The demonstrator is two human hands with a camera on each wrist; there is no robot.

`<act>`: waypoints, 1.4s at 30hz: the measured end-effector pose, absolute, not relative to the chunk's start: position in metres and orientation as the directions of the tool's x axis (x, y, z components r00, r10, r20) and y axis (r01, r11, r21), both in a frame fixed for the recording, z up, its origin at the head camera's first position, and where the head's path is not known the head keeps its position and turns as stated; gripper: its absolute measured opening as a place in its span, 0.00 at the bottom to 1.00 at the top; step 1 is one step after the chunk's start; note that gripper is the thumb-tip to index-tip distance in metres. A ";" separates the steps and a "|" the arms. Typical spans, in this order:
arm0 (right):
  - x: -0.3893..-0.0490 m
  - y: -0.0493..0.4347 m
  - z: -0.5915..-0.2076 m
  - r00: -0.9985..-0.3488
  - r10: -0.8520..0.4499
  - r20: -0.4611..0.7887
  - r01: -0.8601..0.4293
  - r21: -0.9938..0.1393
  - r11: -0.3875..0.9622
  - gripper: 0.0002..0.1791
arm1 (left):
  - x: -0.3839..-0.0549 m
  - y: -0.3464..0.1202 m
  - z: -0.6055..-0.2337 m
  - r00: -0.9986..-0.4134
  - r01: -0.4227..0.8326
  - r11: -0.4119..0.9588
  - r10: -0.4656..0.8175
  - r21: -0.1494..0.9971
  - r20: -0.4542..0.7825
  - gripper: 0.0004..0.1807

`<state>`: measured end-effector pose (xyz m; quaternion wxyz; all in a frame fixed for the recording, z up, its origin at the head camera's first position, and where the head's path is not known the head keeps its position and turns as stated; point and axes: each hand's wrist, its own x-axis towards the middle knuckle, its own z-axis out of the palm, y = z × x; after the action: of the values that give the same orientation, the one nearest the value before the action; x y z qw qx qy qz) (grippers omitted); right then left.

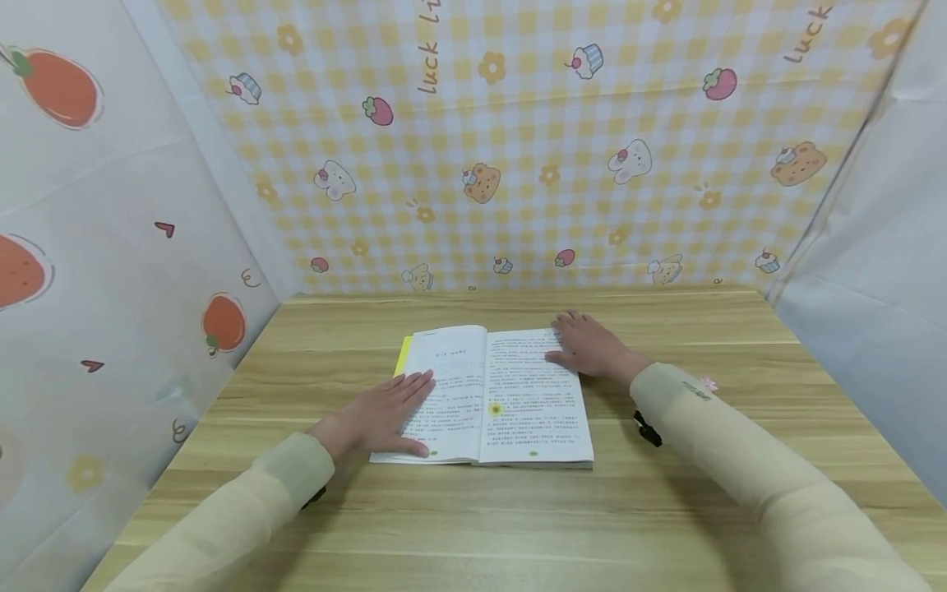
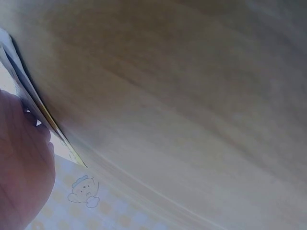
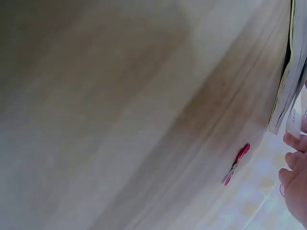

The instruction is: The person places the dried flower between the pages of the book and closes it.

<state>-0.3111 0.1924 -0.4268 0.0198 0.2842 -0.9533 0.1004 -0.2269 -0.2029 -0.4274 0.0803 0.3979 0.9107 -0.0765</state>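
A book (image 1: 518,362) lies open on the table, printed text on both pages and a yellow edge showing at its left. My left hand (image 1: 388,415) rests on the left page with fingers extended and thumb near the bottom edge. At the upper right corner of the right page is my right hand (image 1: 592,347), its thumb over the page and its fingers near the far edge. The left wrist view catches part of the left hand (image 2: 24,163) beside the page edges. In the right wrist view, the fingers of the right hand (image 3: 295,175) appear by a page corner.
A small pink flower-shaped item (image 1: 708,384) lies on the wooden table (image 1: 518,534), right of the book and behind the right sleeve. It shows as a thin red-pink piece (image 3: 236,164) in the right wrist view. Patterned cloth (image 1: 481,107) hangs behind the table.
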 end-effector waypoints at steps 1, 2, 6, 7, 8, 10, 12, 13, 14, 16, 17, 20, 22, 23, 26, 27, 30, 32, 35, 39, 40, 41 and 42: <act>-0.310 0.193 -0.426 -0.841 -0.530 0.107 -0.541 -0.201 0.817 0.38 | -0.227 -0.203 -0.427 -0.669 0.739 0.670 0.715 -0.073 -0.205 0.62; -0.308 0.193 -0.425 -0.844 -0.523 0.120 -0.536 -0.227 0.813 0.37 | -0.227 -0.202 -0.427 -0.668 0.739 0.670 0.715 -0.070 -0.203 0.62; -0.301 0.194 -0.418 -0.875 -0.466 0.132 -0.481 -0.351 0.804 0.32 | -0.227 -0.201 -0.426 -0.673 0.734 0.675 0.708 -0.076 -0.214 0.62; -0.300 0.194 -0.416 -0.883 -0.452 0.131 -0.466 -0.372 0.803 0.32 | -0.227 -0.201 -0.426 -0.675 0.732 0.676 0.705 -0.080 -0.218 0.62; -0.298 0.195 -0.415 -0.891 -0.437 0.125 -0.449 -0.396 0.801 0.31 | -0.227 -0.201 -0.427 -0.674 0.733 0.675 0.706 -0.082 -0.218 0.62; -0.296 0.196 -0.413 -0.902 -0.416 0.117 -0.424 -0.432 0.796 0.30 | -0.227 -0.201 -0.426 -0.673 0.734 0.674 0.707 -0.082 -0.218 0.62; -0.293 0.197 -0.411 -0.902 -0.415 0.122 -0.421 -0.468 0.777 0.29 | -0.227 -0.201 -0.426 -0.670 0.737 0.671 0.710 -0.081 -0.216 0.62; -0.291 0.198 -0.410 -0.903 -0.412 0.123 -0.417 -0.488 0.767 0.29 | -0.227 -0.201 -0.426 -0.670 0.737 0.671 0.710 -0.081 -0.217 0.62; -0.289 0.198 -0.409 -0.904 -0.410 0.124 -0.412 -0.515 0.752 0.29 | -0.227 -0.201 -0.426 -0.670 0.737 0.671 0.710 -0.082 -0.217 0.62; -0.286 0.199 -0.408 -0.904 -0.407 0.133 -0.407 -0.558 0.723 0.28 | -0.227 -0.201 -0.426 -0.670 0.738 0.669 0.710 -0.087 -0.218 0.62; -0.284 0.199 -0.408 -0.906 -0.401 0.134 -0.399 -0.587 0.705 0.29 | -0.227 -0.201 -0.426 -0.670 0.738 0.669 0.709 -0.090 -0.219 0.62; -0.279 0.199 -0.408 -0.916 -0.377 0.135 -0.361 -0.688 0.629 0.31 | -0.227 -0.201 -0.426 -0.668 0.740 0.666 0.712 -0.098 -0.216 0.62; -0.275 0.200 -0.408 -0.926 -0.354 0.131 -0.323 -0.759 0.565 0.31 | -0.228 -0.201 -0.426 -0.667 0.742 0.663 0.714 -0.099 -0.213 0.62; -0.272 0.200 -0.407 -0.931 -0.343 0.122 -0.296 -0.802 0.519 0.32 | -0.228 -0.201 -0.426 -0.666 0.743 0.663 0.716 -0.096 -0.210 0.62; -0.266 0.202 -0.406 -0.941 -0.326 0.088 -0.219 -0.894 0.391 0.33 | -0.227 -0.202 -0.425 -0.667 0.741 0.665 0.716 -0.089 -0.206 0.62; -0.264 0.203 -0.405 -0.943 -0.325 0.073 -0.193 -0.916 0.352 0.33 | -0.226 -0.202 -0.425 -0.667 0.741 0.665 0.717 -0.086 -0.203 0.62; -0.257 0.205 -0.403 -0.944 -0.330 0.023 -0.113 -0.960 0.256 0.34 | -0.226 -0.202 -0.425 -0.669 0.739 0.669 0.716 -0.077 -0.199 0.62; -0.252 0.207 -0.402 -0.943 -0.334 -0.012 -0.059 -0.977 0.204 0.35 | -0.226 -0.202 -0.425 -0.668 0.740 0.669 0.720 -0.065 -0.190 0.62; -0.245 0.207 -0.401 -0.941 -0.335 -0.053 0.015 -0.993 0.114 0.34 | -0.225 -0.201 -0.425 -0.671 0.737 0.673 0.717 -0.066 -0.188 0.62; -0.236 0.202 -0.398 -0.934 -0.348 -0.078 0.094 -0.995 -0.030 0.31 | -0.226 -0.202 -0.425 -0.676 0.733 0.675 0.711 -0.082 -0.194 0.62; -0.234 0.200 -0.397 -0.933 -0.349 -0.085 0.112 -0.992 -0.059 0.29 | -0.227 -0.202 -0.426 -0.677 0.733 0.675 0.710 -0.084 -0.196 0.62; -0.231 0.197 -0.397 -0.932 -0.349 -0.094 0.134 -0.987 -0.093 0.29 | -0.227 -0.202 -0.425 -0.677 0.733 0.676 0.710 -0.082 -0.195 0.62; -0.229 0.194 -0.397 -0.931 -0.349 -0.107 0.158 -0.980 -0.121 0.28 | -0.227 -0.202 -0.425 -0.677 0.732 0.676 0.710 -0.080 -0.195 0.62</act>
<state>-0.2286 0.1941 -0.3972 -0.1699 0.0746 -0.6408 0.7450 -0.2266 -0.2021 -0.4252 0.0738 0.3952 0.9125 -0.0759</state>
